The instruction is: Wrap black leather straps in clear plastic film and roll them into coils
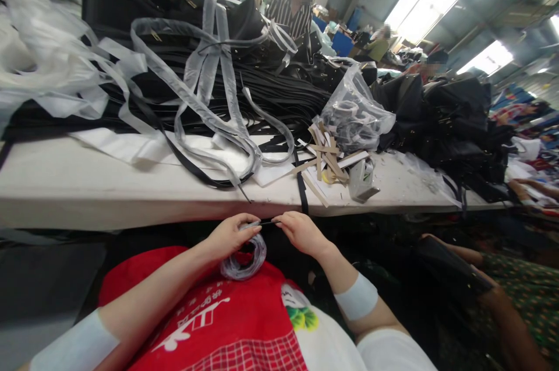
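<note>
Low over my lap, just off the table edge, my left hand (230, 237) is closed on a coiled strap (243, 271) wrapped in clear plastic film. The loops hang below the fingers, against the red apron (174, 295). A short, thin black end (268, 222) of the strap spans the gap between my hands. My right hand (303, 235) pinches that end between thumb and fingers. On the table lie more film-wrapped straps (227, 91), looped loosely over a pile of bare black straps (279, 88).
The white table (87, 184) runs across in front. On it are cardboard strips (334, 161), a tape dispenser (362, 180), a clear bag (356, 109) of coils and black bags (445, 120). At right, a co-worker's arm (506, 307) holds a dark piece.
</note>
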Demonstrator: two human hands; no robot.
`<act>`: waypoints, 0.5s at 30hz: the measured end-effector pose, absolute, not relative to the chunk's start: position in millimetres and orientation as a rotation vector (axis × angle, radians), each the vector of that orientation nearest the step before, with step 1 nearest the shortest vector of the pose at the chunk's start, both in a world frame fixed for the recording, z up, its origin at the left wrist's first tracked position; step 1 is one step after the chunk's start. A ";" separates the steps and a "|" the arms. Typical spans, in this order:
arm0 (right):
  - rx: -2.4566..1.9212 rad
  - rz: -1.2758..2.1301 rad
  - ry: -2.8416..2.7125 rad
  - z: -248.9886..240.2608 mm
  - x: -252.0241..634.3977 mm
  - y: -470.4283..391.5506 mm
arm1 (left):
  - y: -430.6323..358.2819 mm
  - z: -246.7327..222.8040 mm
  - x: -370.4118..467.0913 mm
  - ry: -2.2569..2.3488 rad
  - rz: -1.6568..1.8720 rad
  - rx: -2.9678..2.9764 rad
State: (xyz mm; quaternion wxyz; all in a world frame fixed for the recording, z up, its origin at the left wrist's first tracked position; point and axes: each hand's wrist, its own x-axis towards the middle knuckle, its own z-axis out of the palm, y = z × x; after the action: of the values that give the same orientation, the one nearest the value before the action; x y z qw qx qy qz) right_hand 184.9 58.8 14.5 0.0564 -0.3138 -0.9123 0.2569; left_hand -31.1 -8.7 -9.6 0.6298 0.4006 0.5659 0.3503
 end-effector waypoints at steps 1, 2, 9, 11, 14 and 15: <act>-0.949 0.841 -2.746 13.7 183.5 52.1 | -7.9 -9.2 -30.6 1.320 0.837 0.876; -0.941 0.913 -2.714 12.5 180.9 45.1 | -6.8 -9.6 -29.8 1.346 0.885 0.826; -1.063 1.050 -2.477 4.7 157.9 20.0 | -4.0 -21.8 -13.1 1.424 1.132 0.632; -1.173 1.020 -2.518 2.9 154.5 21.0 | -7.2 -24.7 -9.0 1.417 1.146 0.619; -1.317 1.156 -2.505 -5.2 151.8 23.3 | -11.5 -26.9 -8.3 1.381 1.135 0.607; -1.319 1.241 -2.481 -8.9 151.6 23.5 | -12.0 -27.1 -9.8 1.366 1.113 0.618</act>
State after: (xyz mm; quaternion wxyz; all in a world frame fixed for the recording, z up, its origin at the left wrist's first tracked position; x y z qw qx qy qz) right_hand 151.6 23.5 -8.9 0.0349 -0.4291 -0.8072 0.4038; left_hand -9.8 -12.0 -27.1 0.5952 0.2659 0.5880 0.4790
